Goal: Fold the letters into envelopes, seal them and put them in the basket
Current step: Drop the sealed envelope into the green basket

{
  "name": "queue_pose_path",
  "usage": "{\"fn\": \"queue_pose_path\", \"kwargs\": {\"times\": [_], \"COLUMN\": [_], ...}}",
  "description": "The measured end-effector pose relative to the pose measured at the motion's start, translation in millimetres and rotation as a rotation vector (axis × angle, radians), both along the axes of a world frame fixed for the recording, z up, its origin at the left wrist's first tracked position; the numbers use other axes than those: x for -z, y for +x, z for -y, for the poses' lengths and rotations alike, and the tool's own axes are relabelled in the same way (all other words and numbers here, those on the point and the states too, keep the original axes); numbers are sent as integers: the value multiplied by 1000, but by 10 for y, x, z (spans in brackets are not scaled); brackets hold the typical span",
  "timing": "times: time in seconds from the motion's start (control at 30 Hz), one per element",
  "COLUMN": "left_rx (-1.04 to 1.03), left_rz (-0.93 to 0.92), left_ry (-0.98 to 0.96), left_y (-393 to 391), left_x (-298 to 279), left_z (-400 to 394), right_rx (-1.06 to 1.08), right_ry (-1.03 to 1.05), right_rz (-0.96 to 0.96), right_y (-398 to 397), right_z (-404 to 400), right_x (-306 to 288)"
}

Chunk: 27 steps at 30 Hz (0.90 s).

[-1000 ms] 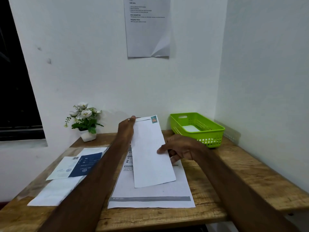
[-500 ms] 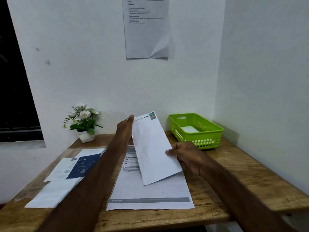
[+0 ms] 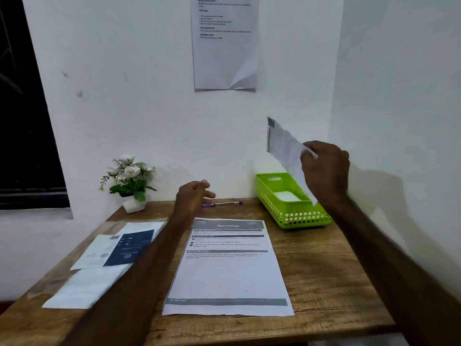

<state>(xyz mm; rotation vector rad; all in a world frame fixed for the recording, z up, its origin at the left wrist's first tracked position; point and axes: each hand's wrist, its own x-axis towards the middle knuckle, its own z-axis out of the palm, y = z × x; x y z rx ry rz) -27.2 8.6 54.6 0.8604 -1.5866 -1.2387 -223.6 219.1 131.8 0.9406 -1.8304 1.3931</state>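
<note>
The envelope (image 3: pixel 284 148) is motion-blurred, its lower end hidden behind the right hand (image 3: pixel 324 171). The wall sheet (image 3: pixel 224 46) above the basket (image 3: pixel 294 218) is cut off; its text is unreadable.

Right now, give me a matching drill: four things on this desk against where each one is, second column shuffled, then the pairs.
Things:
1. envelope
2. pen
3. letter
4. plant

Places:
A. flat on the desk, between the two arms
B. back left corner of the desk
C. in the air over the basket, held by the right hand
D. by the back wall, just beyond the left hand

Pairs: 1-C, 2-D, 3-A, 4-B
</note>
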Motion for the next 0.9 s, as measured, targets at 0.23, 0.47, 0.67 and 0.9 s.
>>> {"fn": "queue_pose_path", "kwargs": {"times": [0.23, 0.47, 0.67, 0.9], "left_rx": [-189, -208, -158, -33], "left_rz": [677, 897, 1037, 1055], "left_ry": [-462, -398, -282, -276], "left_y": [28, 95, 141, 157], "left_x": [178, 214, 235, 239], "left_z": [77, 174, 228, 217], "right_rx": [172, 25, -160, -330], "right_ry": [581, 678, 408, 179], "right_rz": [-162, -51, 33, 86], "right_y": [-180, -209, -260, -29], "right_z": [454, 650, 687, 750], "right_x": [250, 544, 580, 469]}}
